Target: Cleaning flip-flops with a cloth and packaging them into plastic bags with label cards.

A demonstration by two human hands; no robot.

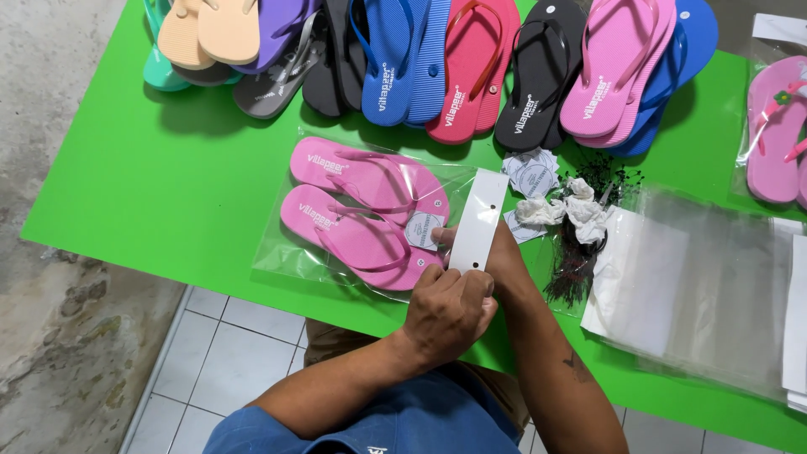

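A pair of pink flip-flops (361,210) lies inside a clear plastic bag (277,252) on the green table (168,185). A white card strip (479,214) with small holes stands across the bag's open right end. My left hand (450,311) pinches the near end of the strip. My right hand (443,238) is mostly hidden under the strip, its fingertips showing at the strip's left edge against the bag, gripping strip and bag together.
Flip-flops in several colours (420,67) lie in a row along the far edge. To the right are round paper labels (531,175), crumpled white paper (580,210), black tag fasteners (578,265), a stack of clear bags (698,286) and another bagged pink pair (777,126).
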